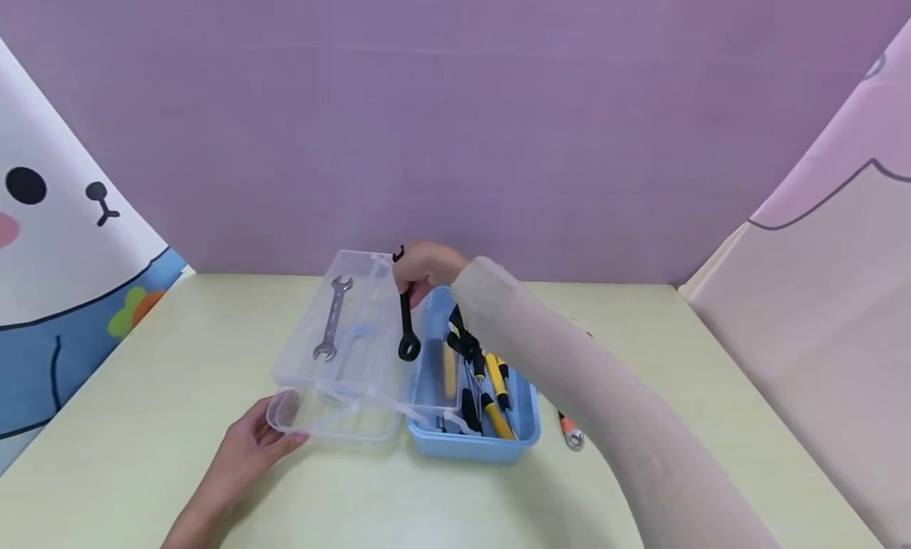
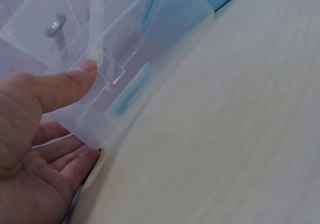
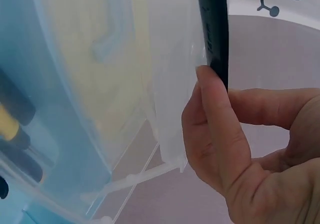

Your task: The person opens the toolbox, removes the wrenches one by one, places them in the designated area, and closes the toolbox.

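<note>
A blue toolbox (image 1: 523,430) lies open on the table, its clear lid (image 1: 306,351) swung out to the left. My right hand (image 1: 425,270) pinches a black wrench (image 1: 406,327) by its upper end, so it hangs ring end down over the lid's right side. In the right wrist view the thumb (image 3: 220,129) and fingers press on the wrench's black shaft (image 3: 214,28). A silver wrench (image 1: 333,318) lies inside the lid. My left hand (image 1: 249,442) grips the lid's near left corner, thumb (image 2: 60,86) on top of the clear plastic (image 2: 150,58).
The blue box holds yellow and black handled tools (image 1: 484,383). An orange-handled tool (image 1: 572,434) lies on the table right of the box. Printed cloth walls (image 1: 64,248) close in both sides, with a purple backdrop (image 1: 455,98) behind.
</note>
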A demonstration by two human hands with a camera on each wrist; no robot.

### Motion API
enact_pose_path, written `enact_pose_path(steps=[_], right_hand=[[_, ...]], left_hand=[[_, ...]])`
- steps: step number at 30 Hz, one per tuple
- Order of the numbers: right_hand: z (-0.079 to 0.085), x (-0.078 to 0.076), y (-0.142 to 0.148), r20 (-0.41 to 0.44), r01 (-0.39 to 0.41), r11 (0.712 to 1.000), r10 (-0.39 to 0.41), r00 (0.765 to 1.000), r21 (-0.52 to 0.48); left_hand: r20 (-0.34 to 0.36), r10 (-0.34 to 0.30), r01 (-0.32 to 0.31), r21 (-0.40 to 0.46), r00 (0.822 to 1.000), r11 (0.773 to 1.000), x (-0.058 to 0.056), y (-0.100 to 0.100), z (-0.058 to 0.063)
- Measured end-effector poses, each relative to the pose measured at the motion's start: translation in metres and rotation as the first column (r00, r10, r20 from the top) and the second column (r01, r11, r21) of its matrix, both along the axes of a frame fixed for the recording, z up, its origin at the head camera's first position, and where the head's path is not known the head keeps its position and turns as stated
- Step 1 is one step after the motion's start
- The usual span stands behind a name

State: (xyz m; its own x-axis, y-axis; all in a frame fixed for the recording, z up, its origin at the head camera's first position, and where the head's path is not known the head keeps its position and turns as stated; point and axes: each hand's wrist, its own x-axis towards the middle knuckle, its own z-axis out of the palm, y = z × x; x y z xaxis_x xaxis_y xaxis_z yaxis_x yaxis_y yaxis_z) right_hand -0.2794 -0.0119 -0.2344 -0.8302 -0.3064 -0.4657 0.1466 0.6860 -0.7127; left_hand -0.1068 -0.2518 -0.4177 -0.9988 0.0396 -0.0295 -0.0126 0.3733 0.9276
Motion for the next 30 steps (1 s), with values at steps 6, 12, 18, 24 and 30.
enact_pose_path(steps=[6, 12, 18, 24, 30], right_hand=[[0.003, 0.0, 0.006, 0.015, -0.011, 1.0, 0.012, 1.0, -0.005], [0.004, -0.002, 0.026, 0.023, -0.026, 1.0, 0.026, 0.999, -0.01], [0.001, -0.006, 0.045, 0.044, -0.023, 1.0, 0.022, 0.999, 0.009], [-0.001, -0.007, 0.06, 0.032, -0.04, 0.998, 0.039, 0.999, 0.05], [-0.004, -0.005, 0.077, 0.011, -0.06, 0.997, 0.06, 0.998, 0.052]], left_hand=[[-0.005, -0.006, 0.006, 0.027, 1.0, 1.0, 0.001, -0.001, 0.0], [-0.014, -0.016, 0.017, 0.02, 1.0, 1.0, 0.0, -0.001, -0.001], [-0.002, -0.014, 0.014, -0.002, 1.0, 1.0, -0.003, -0.004, 0.0], [-0.007, -0.012, 0.012, 0.015, 1.0, 1.0, -0.003, -0.007, 0.0], [-0.01, -0.011, 0.011, 0.022, 1.0, 1.0, -0.002, -0.008, 0.0]])
